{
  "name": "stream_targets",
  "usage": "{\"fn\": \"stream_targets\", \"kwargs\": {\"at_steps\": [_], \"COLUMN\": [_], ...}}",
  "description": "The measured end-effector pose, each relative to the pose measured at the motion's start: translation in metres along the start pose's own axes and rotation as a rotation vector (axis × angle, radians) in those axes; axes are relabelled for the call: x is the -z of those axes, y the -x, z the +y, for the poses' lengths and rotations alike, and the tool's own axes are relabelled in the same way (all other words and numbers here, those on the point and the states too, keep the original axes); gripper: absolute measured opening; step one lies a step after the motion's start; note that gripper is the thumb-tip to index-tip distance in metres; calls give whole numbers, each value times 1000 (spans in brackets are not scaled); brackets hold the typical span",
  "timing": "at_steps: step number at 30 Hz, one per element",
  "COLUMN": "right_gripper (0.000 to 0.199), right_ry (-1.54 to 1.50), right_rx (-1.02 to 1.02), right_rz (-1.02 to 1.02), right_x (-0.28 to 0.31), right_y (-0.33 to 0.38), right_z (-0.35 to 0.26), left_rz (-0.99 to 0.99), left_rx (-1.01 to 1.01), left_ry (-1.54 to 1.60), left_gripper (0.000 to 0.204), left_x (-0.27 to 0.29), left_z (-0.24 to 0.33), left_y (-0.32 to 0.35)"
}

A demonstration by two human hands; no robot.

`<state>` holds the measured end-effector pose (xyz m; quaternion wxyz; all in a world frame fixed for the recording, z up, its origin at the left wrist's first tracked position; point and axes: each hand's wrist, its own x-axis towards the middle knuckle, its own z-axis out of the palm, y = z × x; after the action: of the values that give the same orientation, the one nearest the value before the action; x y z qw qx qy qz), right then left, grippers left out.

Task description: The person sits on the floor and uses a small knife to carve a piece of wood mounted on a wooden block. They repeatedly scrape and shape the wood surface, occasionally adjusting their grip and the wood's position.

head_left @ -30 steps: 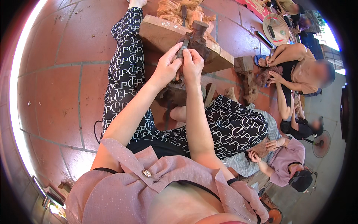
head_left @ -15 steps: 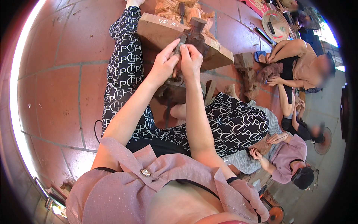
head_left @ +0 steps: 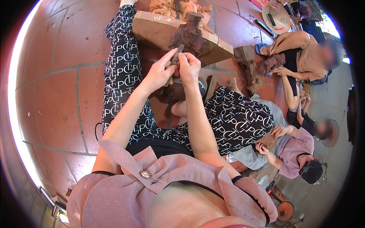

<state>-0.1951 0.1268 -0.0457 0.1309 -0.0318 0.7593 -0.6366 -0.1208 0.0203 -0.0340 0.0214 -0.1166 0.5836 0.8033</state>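
Note:
In front of me my left hand (head_left: 159,73) and my right hand (head_left: 189,68) are close together, thumbs and fingers pinched round a narrow, flat grey strip (head_left: 180,48). Its exact kind is not clear. The strip's upper end points at a dark brown wood carving (head_left: 191,35) with a round flat top, just beyond my fingertips. Whether strip and carving touch, I cannot tell. My fingers hide the strip's lower part and whatever lies beneath them.
Behind the carving is a thick wooden block (head_left: 152,28) bearing a lighter orange wood carving (head_left: 205,17). A rough log (head_left: 247,68) stands to the right. Farther right, a person in tan (head_left: 304,62) and one in pink (head_left: 300,152) each hold wood pieces. A woven hat (head_left: 275,18) lies beyond.
The view has shifted slightly, so the block and people sit a little farther left. My hands have drawn a little lower, away from the carving's top, still gripping the strip.

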Motion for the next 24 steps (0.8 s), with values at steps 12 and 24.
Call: {"fn": "stream_targets", "kwargs": {"at_steps": [12,24], "right_gripper": [21,22], "right_ry": [198,227], "right_rx": [74,170], "right_rz": [45,101], "right_x": [-3,-9], "right_y": [-9,-14], "right_z": [-20,-28], "left_rz": [56,134], "left_rx": [-20,-50], "left_ry": [218,238], "left_gripper": [50,48], "left_x": [-15,-17], "left_z": [-1,1], "left_y": [-18,-27]}}
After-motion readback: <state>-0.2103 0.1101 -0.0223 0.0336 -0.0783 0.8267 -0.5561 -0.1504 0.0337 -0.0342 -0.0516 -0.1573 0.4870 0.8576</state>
